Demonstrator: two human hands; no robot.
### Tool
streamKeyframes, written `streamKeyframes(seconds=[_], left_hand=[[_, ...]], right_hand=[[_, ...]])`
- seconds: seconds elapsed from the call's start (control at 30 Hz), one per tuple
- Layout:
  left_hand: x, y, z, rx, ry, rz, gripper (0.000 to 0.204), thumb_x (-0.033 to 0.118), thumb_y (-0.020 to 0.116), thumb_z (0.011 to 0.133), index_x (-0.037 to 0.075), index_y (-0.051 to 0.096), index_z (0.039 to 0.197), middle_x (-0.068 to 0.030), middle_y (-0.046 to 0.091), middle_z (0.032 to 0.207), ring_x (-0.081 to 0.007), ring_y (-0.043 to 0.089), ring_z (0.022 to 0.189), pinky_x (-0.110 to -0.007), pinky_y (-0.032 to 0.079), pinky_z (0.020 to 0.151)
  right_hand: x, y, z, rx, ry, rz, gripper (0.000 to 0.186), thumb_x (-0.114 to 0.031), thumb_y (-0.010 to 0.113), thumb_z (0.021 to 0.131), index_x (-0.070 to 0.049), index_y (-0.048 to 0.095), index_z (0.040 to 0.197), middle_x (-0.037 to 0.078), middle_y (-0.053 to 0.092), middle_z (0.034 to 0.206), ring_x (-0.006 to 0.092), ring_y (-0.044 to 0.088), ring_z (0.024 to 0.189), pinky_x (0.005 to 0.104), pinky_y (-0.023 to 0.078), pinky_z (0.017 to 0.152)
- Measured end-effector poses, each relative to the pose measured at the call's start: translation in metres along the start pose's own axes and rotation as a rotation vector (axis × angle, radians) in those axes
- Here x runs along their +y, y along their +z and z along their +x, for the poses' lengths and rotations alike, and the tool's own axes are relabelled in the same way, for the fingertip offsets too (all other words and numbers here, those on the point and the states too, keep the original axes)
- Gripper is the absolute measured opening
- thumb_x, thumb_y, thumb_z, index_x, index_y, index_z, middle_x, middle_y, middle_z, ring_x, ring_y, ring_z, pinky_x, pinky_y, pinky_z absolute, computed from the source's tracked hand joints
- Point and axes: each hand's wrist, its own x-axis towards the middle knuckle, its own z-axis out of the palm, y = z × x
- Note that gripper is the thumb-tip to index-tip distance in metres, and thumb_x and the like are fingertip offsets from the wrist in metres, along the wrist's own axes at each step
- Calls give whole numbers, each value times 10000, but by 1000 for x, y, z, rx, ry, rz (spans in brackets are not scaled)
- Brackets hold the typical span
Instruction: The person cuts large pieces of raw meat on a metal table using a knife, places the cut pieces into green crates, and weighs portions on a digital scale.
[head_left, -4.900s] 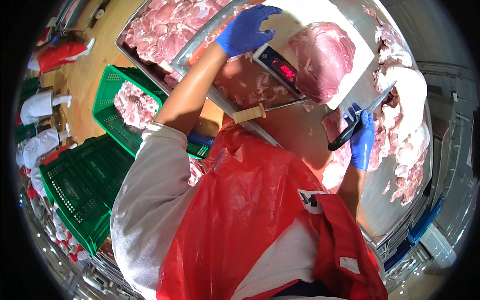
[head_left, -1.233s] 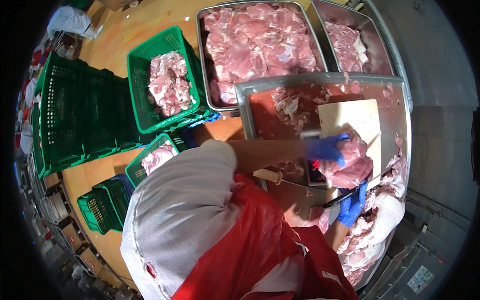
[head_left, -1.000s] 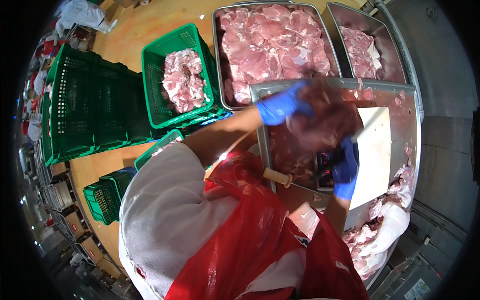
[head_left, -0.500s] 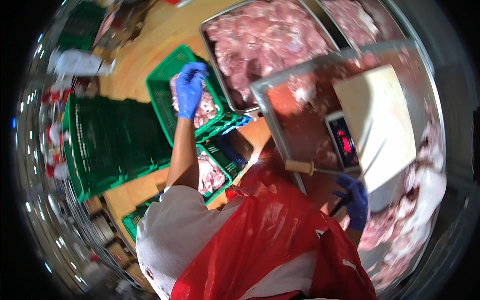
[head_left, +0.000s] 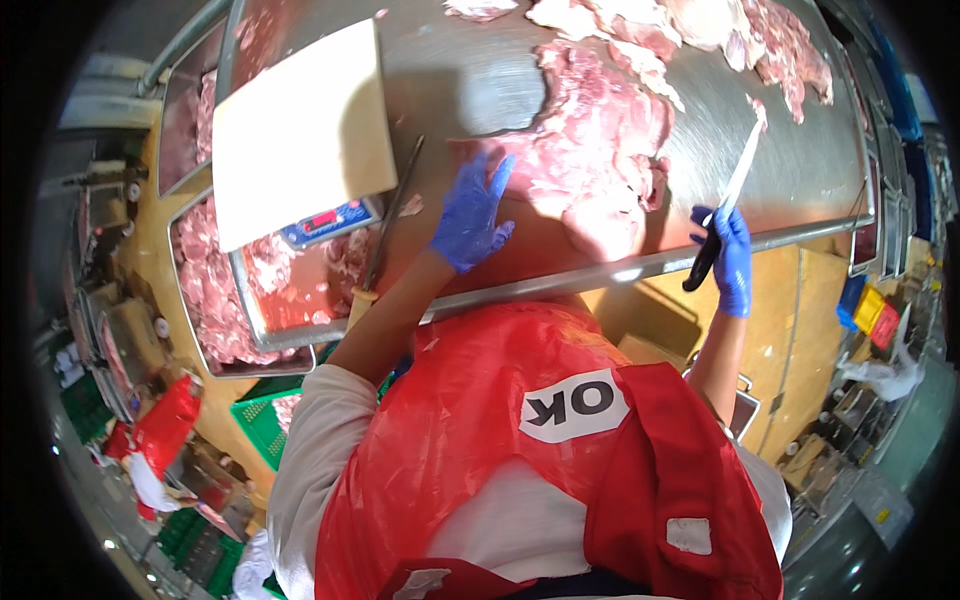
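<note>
On the steel desk [head_left: 435,90], right of the cutting board [head_left: 300,120], sits the meat slab [head_left: 600,150]. Left hand [head_left: 478,212]: fingers spread at its left edge; can't tell if they press. Right hand [head_left: 728,255]: clamped on the black-handled knife [head_left: 738,178], blade off the meat. I'd guess the slab is heavy, floppy, slick; I'd grab the thick near lobe, not the thin flap, which may tear. Containers, left: steel tray [head_left: 262,371] full of cuts, second tray [head_left: 183,125] part visible with meat, green crate [head_left: 262,425] holding some pieces.
</note>
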Motion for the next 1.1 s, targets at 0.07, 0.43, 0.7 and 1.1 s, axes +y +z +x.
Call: streamKeyframes(seconds=[0.07, 0.43, 0.7, 1.1], left_hand=[[13, 32, 29, -60, -174, 32, 1018, 381, 801, 736, 71, 262, 1541, -221, 329, 1524, -426, 276, 1432, -487, 309, 1139], [-16, 66, 160, -304, -375, 122, 1004, 440, 817, 586, 75, 409, 1428, -169, 493, 1415, -346, 456, 1326, -627, 276, 1088], [-51, 15, 227, -698, -146, 401, 1011, 320, 830, 637, 205, 345, 1516, -62, 401, 1541, -300, 358, 1433, -735, 235, 1085], [-57, 40, 74, 215, -235, 124, 670, 291, 738, 766, 18, 515, 1335, -268, 503, 1302, -426, 494, 1193, -486, 456, 956]], right_hand=[[36, -20, -7, 81, 121, 31, 275, -273, 559, 1026, -58, 628, 1184, 71, 698, 1037, 159, 673, 914, 305, 561, 725], [72, -19, 90, -44, 50, 6, 237, -224, 598, 1005, -47, 646, 1154, 13, 672, 998, 95, 592, 893, 265, 501, 761], [30, 50, 167, -83, -365, -365, 249, -253, 583, 998, -14, 640, 1039, 57, 622, 840, 136, 572, 762, 310, 490, 737], [89, 92, 114, -420, 94, 168, 188, -199, 524, 1038, -49, 617, 1103, 1, 594, 820, 92, 555, 757, 260, 486, 715]])
